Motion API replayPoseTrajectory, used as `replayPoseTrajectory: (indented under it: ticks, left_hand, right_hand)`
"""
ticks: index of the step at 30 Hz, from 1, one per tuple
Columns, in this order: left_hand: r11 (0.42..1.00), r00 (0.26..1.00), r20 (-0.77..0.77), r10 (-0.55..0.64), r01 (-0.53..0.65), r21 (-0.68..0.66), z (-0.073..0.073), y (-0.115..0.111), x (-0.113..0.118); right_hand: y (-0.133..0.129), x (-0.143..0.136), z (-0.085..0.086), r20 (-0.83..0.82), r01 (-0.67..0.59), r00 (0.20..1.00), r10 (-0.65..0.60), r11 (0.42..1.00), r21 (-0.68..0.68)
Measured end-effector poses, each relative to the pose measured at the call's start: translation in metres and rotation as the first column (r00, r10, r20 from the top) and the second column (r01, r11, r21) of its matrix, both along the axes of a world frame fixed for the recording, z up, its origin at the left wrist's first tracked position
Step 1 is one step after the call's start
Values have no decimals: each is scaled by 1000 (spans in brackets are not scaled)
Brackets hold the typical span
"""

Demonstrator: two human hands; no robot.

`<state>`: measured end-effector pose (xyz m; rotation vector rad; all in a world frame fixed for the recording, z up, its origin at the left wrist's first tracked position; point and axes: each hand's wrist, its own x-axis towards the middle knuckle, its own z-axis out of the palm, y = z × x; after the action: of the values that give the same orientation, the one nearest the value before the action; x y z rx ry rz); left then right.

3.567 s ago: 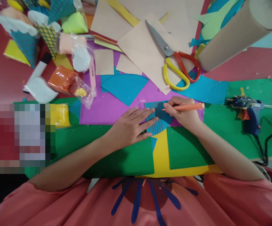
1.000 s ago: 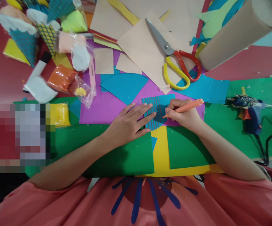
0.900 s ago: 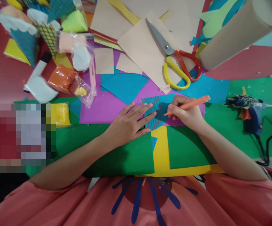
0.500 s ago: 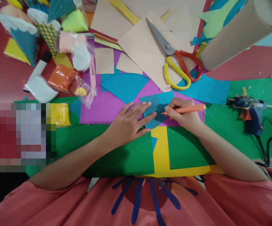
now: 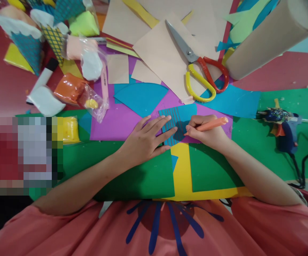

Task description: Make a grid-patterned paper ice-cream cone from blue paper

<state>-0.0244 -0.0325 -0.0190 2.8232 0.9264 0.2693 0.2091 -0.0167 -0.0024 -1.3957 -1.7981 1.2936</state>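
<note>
Head view: clock directions taken from the blue piece [image 5: 189,111].
Right hand [image 5: 208,133]: clenched round the coral pen [image 5: 213,124], at 4 o'clock; tip at the piece's lower right, contact cannot be told.
Left hand [image 5: 145,144]: released, palm down, fingers spread, fingertips resting on the striped part, at 8 o'clock.
Blue piece: flat, mainly on the purple sheet [image 5: 111,126], between the hands.
Lines done: dark, near-parallel stripes over the left part.
Lines left: right part bare, as far as the right hand lets it show.
Fan-shaped blue piece [image 5: 143,96]: unmarked, 10 o'clock.
Scissors [image 5: 189,53]: blades together, 1 o'clock.
Cardboard roll [image 5: 263,44]: 2 o'clock.
Glue gun [image 5: 287,133]: 3 o'clock, on green sheet [image 5: 300,103].
Orange clay pack [image 5: 69,87]: between 9 and 10 o'clock.
Blue-patterned cone [image 5: 27,48]: white-rimmed, far out at 10 o'clock.
</note>
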Motion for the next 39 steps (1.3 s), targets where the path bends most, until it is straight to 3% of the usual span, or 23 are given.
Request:
replayPoseTrajectory:
  ticks: [10,26,34,39]
  left_hand:
    - [1000,1000,0,-1,1,5,1,0,0]
    - [999,1000,1,14,-14,-41,0,-1,0]
    - [999,1000,4,14,-13,-41,0,-1,0]
    - [1000,1000,15,11,-10,-24,1,0,-1]
  right_hand:
    - [0,-1,0,-20,22,1000,-22,1000,22]
    - [-1,1,0,21,-77,997,78,997,-11]
    - [0,2,0,-42,-34,999,34,999,-9]
    - [2,4,3,-194,95,975,-108,993,-73]
